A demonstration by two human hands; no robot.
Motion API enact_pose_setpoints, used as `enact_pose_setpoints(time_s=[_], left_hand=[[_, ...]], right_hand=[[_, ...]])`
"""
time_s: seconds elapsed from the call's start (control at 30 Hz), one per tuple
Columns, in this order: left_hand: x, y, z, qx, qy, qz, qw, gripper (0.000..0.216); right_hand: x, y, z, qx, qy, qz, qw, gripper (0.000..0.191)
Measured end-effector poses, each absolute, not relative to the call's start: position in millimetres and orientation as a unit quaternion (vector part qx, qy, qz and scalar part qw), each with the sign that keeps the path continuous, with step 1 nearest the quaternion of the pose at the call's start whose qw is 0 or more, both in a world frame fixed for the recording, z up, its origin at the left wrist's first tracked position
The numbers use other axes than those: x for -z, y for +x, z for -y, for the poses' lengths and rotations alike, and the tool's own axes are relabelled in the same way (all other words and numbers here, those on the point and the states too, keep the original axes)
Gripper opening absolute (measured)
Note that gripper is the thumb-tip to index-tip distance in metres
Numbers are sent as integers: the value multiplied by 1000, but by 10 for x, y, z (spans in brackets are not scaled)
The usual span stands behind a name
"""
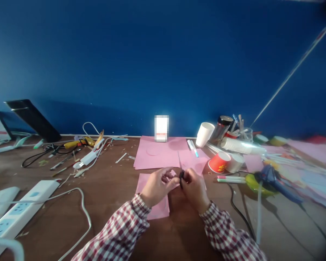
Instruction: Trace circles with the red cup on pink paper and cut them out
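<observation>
My left hand [158, 185] pinches a small piece of pink paper [173, 174] over the brown table. My right hand [194, 188] is closed around the black handles of a pair of scissors [181, 177], whose thin blades point up and away at the paper piece. Both hands meet above a pink sheet [157, 210] that lies flat near the table's front. Two more pink sheets [154, 154] lie just beyond the hands. Both arms wear red-and-white checked sleeves.
A white pen [192, 148] lies on the far pink sheets. Paper cups [205, 134], a red cup [218, 162], a dark jar [220, 128] and straws crowd the right. White power strips [19, 212] and cables lie at the left. A blue wall stands behind.
</observation>
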State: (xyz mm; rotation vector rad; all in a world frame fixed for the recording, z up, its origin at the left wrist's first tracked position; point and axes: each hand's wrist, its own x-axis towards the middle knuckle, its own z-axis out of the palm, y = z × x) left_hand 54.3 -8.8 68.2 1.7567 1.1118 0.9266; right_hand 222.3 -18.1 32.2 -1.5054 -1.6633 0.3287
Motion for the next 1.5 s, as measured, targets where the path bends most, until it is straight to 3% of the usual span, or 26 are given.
enact_pose_setpoints(time_s=[0.17, 0.3, 0.57, 0.87, 0.93, 1.17, 1.5], left_hand=[[-499, 658, 55, -442, 677, -450, 379, 27], [-296, 588, -52, -472, 596, -491, 425, 30], [-342, 604, -9, -493, 590, -491, 410, 33], [-371, 583, 32, -475, 618, -464, 422, 25], [-385, 510, 11, -439, 660, -476, 381, 26], [-357, -35, -182, -257, 783, -561, 81, 22], [-245, -170, -207, -210, 777, -593, -1, 27]], right_hand=[[-389, 2063, 322, -136, -523, 759, 364, 6], [-415, 2029, 318, -152, -439, 807, 363, 33], [-421, 2013, 348, 38, -499, 795, 342, 27], [-390, 2036, 307, -40, -563, 751, 343, 30], [-372, 2088, 260, -55, -592, 728, 340, 26], [-346, 2355, 119, -1, -666, 699, 260, 13], [-432, 2338, 155, 93, -669, 728, 116, 8]])
